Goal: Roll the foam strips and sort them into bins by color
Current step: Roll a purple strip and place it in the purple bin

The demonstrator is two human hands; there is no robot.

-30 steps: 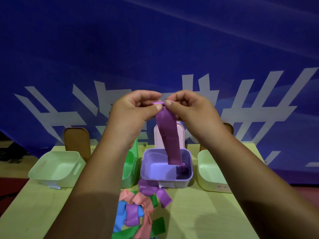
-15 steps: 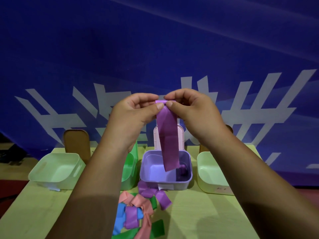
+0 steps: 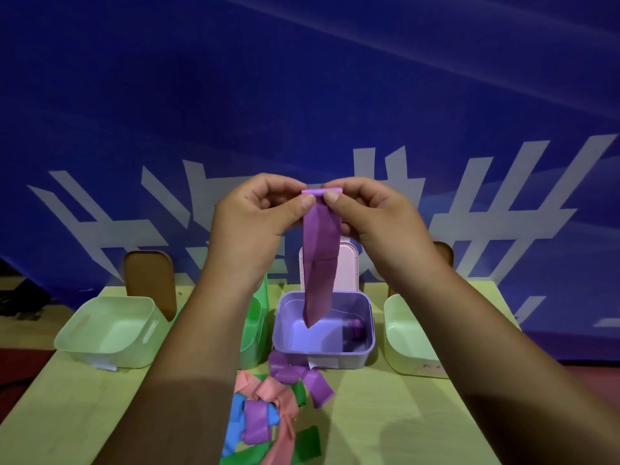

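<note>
While raised above the purple bin (image 3: 365,355), both hands pinch one purple strip (image 3: 319,256). Left hand (image 3: 253,219) and right hand (image 3: 372,218) grip its rolled top edge; the remainder hangs free.

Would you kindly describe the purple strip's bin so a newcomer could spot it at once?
At the table, find the far row of bins. The purple bin sits beneath the hanging purple strip. It alone is purple, with a pink lid upright behind it.

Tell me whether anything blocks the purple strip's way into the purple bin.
Nothing visible does. The purple strip, pinched at its top by the left hand and right hand, hangs over the open purple bin. The pink lid stands upright behind it, and a purple roll lies in the bin's right corner.
</note>
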